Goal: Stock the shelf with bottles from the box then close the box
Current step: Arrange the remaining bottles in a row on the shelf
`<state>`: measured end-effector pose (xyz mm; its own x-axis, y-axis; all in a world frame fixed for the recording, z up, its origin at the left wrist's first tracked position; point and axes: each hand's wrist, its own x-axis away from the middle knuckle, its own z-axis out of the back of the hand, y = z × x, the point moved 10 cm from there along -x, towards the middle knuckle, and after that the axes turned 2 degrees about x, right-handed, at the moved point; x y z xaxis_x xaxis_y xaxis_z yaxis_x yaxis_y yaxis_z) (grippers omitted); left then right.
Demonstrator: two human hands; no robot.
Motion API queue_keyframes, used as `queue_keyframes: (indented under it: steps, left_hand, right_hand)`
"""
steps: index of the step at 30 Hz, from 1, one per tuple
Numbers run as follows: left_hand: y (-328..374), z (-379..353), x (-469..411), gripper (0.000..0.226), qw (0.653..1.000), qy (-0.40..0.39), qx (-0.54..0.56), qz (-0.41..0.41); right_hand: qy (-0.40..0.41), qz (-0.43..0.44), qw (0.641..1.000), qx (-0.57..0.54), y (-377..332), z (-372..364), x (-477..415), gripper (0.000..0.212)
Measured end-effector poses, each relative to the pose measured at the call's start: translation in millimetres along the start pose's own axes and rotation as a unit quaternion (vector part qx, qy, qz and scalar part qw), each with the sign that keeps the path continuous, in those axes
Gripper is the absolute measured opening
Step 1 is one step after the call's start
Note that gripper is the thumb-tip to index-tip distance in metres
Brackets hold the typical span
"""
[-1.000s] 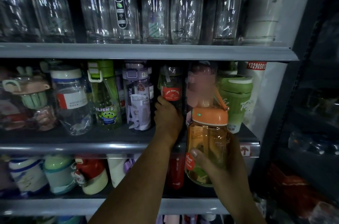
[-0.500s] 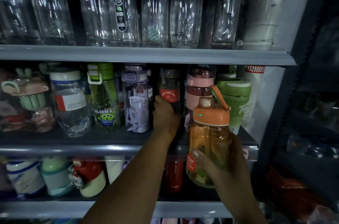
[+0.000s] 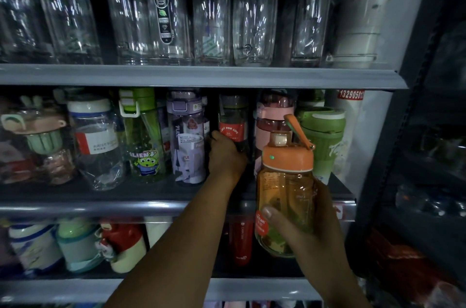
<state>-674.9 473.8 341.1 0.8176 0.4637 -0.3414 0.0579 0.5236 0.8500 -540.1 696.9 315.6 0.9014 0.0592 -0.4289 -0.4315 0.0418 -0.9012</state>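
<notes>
Dim shelving, caught through a wide-angle lens.
Vertical white streaks of glare are carried by the clear glass bottles (image 3: 166,18) on top; the orange bottle (image 3: 286,194) is rendered sharpest and brightest. The right side and lower corners are lost in shadow, the shelf edges (image 3: 201,75) are bowed, and the far left is blurred.

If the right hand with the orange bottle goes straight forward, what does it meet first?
Probably the pink-lidded translucent bottle standing on the grey middle shelf just behind the orange translucent plastic bottle that the right hand holds; depth is unclear.
</notes>
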Motion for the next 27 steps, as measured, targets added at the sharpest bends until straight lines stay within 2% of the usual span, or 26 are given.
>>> queue_keyframes:
  steps: [5, 10, 15, 20, 27]
  left_hand:
    - [0, -5, -2, 0.100, 0.999, -0.023, 0.033, 0.025]
    - [3, 3, -4, 0.090, 1.000, 0.020, -0.004, -0.010]
    - [-2, 0, -7, 0.087, 1.000, 0.000, 0.024, 0.002]
    - [-6, -4, -2, 0.096, 0.998, -0.027, 0.050, 0.016]
    - [-11, -3, 4, 0.071, 1.000, -0.003, -0.011, 0.006]
  right_hand:
    - [-0.003, -0.005, 1.000, -0.002, -1, -3, 1, 0.081]
    - [0.001, -0.008, 1.000, 0.004, 0, -4, 3, 0.077]
    - [0.003, 0.000, 1.000, 0.002, -2, -6, 4, 0.079]
    - [0.001, -0.004, 1.000, 0.006, 2, -7, 4, 0.078]
    - [-0.007, -0.003, 1.000, 0.010, 4, -9, 4, 0.076]
